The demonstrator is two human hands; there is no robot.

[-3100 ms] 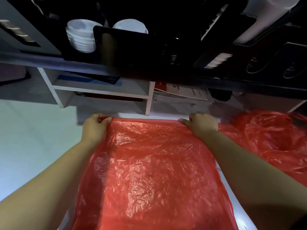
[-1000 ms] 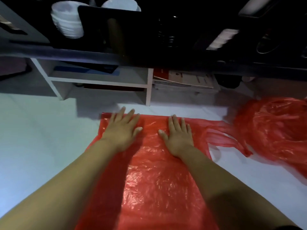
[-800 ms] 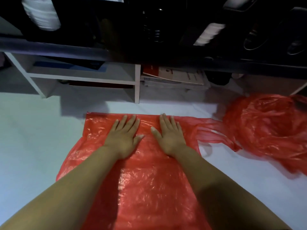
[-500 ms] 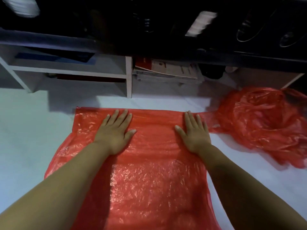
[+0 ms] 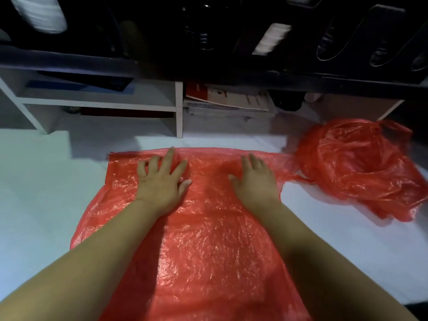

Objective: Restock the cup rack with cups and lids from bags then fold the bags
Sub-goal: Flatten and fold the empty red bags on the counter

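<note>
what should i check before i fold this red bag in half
1. Spread: the flat red bag lies open on the white table: ok, though crinkled.
2. Hands: the left hand and right hand press on it and hold nothing: ok.
3. Far edge straight: ok.
4. Tucked in: the bag handle sticks out toward the crumpled red bag: not ok.
5. Handle free of that crumpled bag: cannot tell.
6. Near edge lined up: cannot tell, it runs out of view.
</note>
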